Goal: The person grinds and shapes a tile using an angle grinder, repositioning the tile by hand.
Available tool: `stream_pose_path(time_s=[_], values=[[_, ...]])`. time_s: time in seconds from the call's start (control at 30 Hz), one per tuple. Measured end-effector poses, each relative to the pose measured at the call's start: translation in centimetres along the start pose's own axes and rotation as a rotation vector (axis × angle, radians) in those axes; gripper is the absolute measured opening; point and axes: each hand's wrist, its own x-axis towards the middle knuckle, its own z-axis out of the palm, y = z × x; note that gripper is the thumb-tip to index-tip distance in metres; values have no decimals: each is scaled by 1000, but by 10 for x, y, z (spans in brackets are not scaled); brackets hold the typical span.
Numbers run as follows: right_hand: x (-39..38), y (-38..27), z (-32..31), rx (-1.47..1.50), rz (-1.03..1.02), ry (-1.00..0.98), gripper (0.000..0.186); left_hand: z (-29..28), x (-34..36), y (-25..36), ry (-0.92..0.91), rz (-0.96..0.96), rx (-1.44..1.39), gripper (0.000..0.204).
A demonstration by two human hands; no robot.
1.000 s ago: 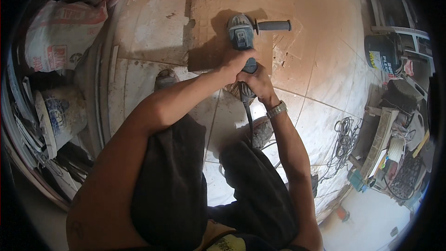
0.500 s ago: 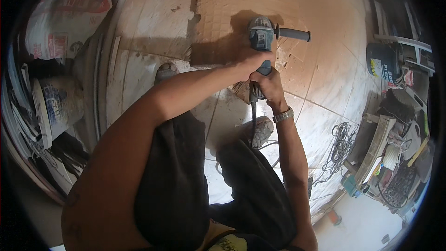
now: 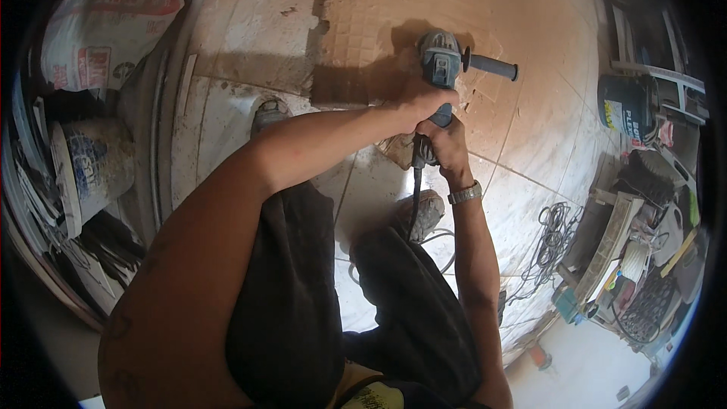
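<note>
The power tool point(image 3: 441, 64) is in the far middle of the scene, its head over the board. The tiled floor point(image 3: 227, 117) is the largest thing, and brown dust point(image 3: 541, 30) covers its far right part. On it lies the tan board point(image 3: 379, 15), with a curved notch at its far left. Grid-like marks show on its left part, so I judge that the work is partly done; how much is left, I cannot tell, because tool and dust hide the rest. Both hands grasp the tool's body: the left hand point(image 3: 425, 102) farther, the right hand point(image 3: 448, 142) nearer, by the cord point(image 3: 417, 189). The side handle point(image 3: 492, 67) points right, held by neither. Smallest is the wristwatch point(image 3: 464, 194) on the right wrist.
</note>
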Motion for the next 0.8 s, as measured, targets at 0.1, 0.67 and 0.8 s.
stream_pose_path(time_s=[0.1, 0.67, 0.8], values=[[-1, 2, 1, -1, 35, -30, 40, -7, -3, -2, -51, -49, -22, 26], [0, 3, 31, -65, -83, -149, 36, -41, -23, -13, 124, -44, -120, 25], [-1, 5, 29, -48, -87, -145, 36, -40, -19, -13, 115, -87, -78, 25]])
